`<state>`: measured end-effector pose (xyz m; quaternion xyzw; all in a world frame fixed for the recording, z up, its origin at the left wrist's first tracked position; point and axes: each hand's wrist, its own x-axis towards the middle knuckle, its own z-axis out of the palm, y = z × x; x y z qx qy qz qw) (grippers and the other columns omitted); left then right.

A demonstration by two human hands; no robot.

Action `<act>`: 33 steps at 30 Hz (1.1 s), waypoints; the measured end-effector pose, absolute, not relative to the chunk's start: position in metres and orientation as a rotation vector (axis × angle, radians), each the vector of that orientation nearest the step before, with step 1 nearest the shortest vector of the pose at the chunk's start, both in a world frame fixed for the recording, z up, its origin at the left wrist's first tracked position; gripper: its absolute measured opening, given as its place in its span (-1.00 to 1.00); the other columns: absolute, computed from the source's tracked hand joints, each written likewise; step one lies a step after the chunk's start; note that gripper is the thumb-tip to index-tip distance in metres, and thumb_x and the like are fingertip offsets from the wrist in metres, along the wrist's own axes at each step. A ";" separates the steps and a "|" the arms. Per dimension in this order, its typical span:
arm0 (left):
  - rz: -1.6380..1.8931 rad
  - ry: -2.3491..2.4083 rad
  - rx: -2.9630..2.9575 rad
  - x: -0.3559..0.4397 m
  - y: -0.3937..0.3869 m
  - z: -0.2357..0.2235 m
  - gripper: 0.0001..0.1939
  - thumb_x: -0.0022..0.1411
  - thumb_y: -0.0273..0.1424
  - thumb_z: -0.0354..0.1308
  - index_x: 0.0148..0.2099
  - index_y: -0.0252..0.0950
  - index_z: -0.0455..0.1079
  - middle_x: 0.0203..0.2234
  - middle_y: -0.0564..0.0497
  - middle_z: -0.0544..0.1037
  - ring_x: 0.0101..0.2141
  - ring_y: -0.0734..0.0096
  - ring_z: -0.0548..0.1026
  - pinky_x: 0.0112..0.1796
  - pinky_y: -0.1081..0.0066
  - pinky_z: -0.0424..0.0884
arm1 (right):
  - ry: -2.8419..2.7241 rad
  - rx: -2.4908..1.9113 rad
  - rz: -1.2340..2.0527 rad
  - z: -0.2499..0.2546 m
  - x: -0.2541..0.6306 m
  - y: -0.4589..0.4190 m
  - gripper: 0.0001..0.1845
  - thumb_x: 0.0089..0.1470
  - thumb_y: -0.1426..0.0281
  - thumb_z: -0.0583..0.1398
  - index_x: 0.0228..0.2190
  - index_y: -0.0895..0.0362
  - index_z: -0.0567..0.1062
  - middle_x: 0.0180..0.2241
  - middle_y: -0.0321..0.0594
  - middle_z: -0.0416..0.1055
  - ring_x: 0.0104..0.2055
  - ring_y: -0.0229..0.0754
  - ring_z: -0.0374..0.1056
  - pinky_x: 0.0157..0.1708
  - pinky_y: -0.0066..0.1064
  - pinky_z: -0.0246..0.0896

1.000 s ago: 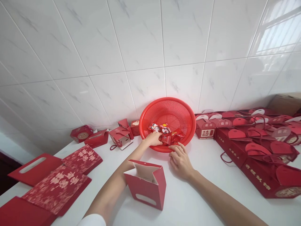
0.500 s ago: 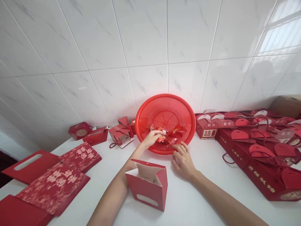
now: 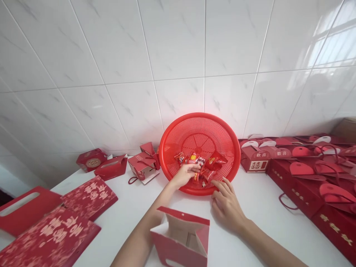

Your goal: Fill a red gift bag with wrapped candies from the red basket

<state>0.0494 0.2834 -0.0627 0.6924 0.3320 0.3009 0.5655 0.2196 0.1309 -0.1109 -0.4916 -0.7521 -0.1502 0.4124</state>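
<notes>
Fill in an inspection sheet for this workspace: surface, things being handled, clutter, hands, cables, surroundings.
Surface: white table, boxes along both sides.
Things being handled: red mesh basket tilted up toward the wall, with wrapped packets inside; open-topped red box in front, cut off by the picture's lower edge.
Clutter: patterned red boxes at left; smaller red boxes behind them; rows of red boxes at right.
Hands: left hand among the packets, grip unclear; right hand at the basket's near rim, fingers loosely bent.
Cables: nothing seen; only cord handles on some boxes.
Surroundings: pale tiled wall behind, window light reflected at upper right.
</notes>
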 end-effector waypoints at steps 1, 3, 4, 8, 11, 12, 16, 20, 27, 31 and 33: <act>0.714 0.785 1.642 0.049 0.283 -0.065 -0.63 0.03 -0.71 0.17 -0.13 -0.35 0.58 -0.20 -0.08 0.67 -0.09 0.28 0.60 0.04 0.26 0.45 | -1.885 -1.233 -0.386 -0.112 0.219 0.131 -0.79 0.08 0.61 0.06 -0.45 0.08 0.35 0.01 -0.05 0.47 0.05 -0.02 0.37 0.22 0.10 0.15; 0.723 0.796 1.669 0.049 0.281 -0.068 -0.59 0.00 -0.74 0.14 -0.13 -0.34 0.57 -0.16 -0.08 0.67 -0.08 0.28 0.59 0.04 0.26 0.46 | -1.876 -1.233 -0.396 -0.114 0.219 0.132 -0.79 0.10 0.62 0.06 -0.45 0.08 0.34 0.01 -0.06 0.47 0.05 -0.02 0.37 0.22 0.11 0.15; 0.726 0.802 1.682 0.050 0.280 -0.069 -0.58 -0.01 -0.74 0.13 -0.12 -0.34 0.57 -0.15 -0.09 0.67 -0.08 0.27 0.59 0.02 0.26 0.47 | -1.874 -1.236 -0.400 -0.115 0.218 0.132 -0.79 0.12 0.61 0.06 -0.43 0.08 0.34 0.02 -0.06 0.46 0.05 -0.02 0.37 0.21 0.11 0.15; 0.738 0.810 1.734 0.051 0.278 -0.072 -0.55 -0.04 -0.71 0.15 -0.10 -0.33 0.57 -0.08 -0.11 0.64 -0.04 0.20 0.57 0.03 0.25 0.45 | -1.869 -1.260 -0.425 -0.119 0.219 0.135 -0.79 0.16 0.60 0.05 -0.37 0.06 0.36 0.03 -0.07 0.46 0.07 0.00 0.37 0.19 0.14 0.18; 0.743 0.811 1.818 0.051 0.278 -0.073 -0.53 -0.06 -0.68 0.18 -0.07 -0.31 0.58 -0.05 -0.10 0.63 0.00 0.17 0.54 0.10 0.23 0.39 | -1.865 -1.273 -0.430 -0.119 0.219 0.136 -0.79 0.16 0.61 0.04 -0.36 0.06 0.36 0.02 -0.08 0.46 0.07 0.00 0.37 0.17 0.12 0.21; 0.736 0.821 1.868 0.051 0.278 -0.073 -0.52 -0.05 -0.66 0.20 -0.05 -0.30 0.57 -0.04 -0.10 0.62 0.00 0.16 0.54 0.10 0.23 0.38 | -1.864 -1.276 -0.422 -0.119 0.219 0.136 -0.78 0.15 0.61 0.04 -0.35 0.06 0.35 0.01 -0.08 0.47 0.06 0.00 0.37 0.17 0.12 0.21; 0.693 0.878 2.056 0.050 0.275 -0.073 -0.50 -0.04 -0.49 0.34 0.02 -0.29 0.55 0.00 -0.13 0.58 -0.04 0.11 0.54 0.05 0.21 0.42 | -1.862 -1.295 -0.365 -0.117 0.219 0.135 -0.71 0.07 0.62 0.02 -0.23 0.07 0.36 -0.01 -0.07 0.46 0.03 0.01 0.38 0.16 0.11 0.21; 0.667 0.849 2.099 0.049 0.274 -0.072 -0.42 -0.07 -0.60 0.27 0.08 -0.29 0.53 0.00 -0.13 0.59 -0.01 0.09 0.53 0.05 0.21 0.43 | -1.884 -1.293 -0.349 -0.115 0.221 0.134 -0.58 0.07 0.60 0.04 -0.04 0.09 0.35 0.00 -0.04 0.46 0.05 0.03 0.37 0.17 0.08 0.20; 0.605 0.775 1.963 0.050 0.276 -0.071 -0.39 -0.05 -0.73 0.14 0.08 -0.31 0.53 0.05 -0.16 0.59 -0.02 0.17 0.57 0.00 0.27 0.47 | -1.891 -1.308 -0.302 -0.113 0.223 0.133 -0.52 0.07 0.59 0.04 0.04 0.12 0.30 0.02 -0.01 0.44 0.05 0.04 0.35 0.19 0.10 0.15; 0.573 0.740 1.863 0.049 0.276 -0.070 -0.43 -0.04 -0.74 0.18 0.06 -0.36 0.53 0.05 -0.22 0.58 -0.02 0.14 0.57 -0.01 0.23 0.50 | -1.877 -1.306 -0.304 -0.113 0.223 0.133 -0.53 0.08 0.58 0.05 0.05 0.13 0.32 0.00 -0.02 0.45 0.04 0.04 0.33 0.19 0.06 0.16; 0.553 0.715 1.814 0.047 0.276 -0.067 -0.47 -0.02 -0.72 0.22 0.03 -0.36 0.54 0.03 -0.22 0.59 -0.05 0.15 0.59 -0.03 0.23 0.51 | -1.865 -1.305 -0.302 -0.114 0.223 0.134 -0.52 0.08 0.58 0.06 0.06 0.13 0.33 0.00 -0.02 0.44 0.05 0.04 0.33 0.19 0.06 0.14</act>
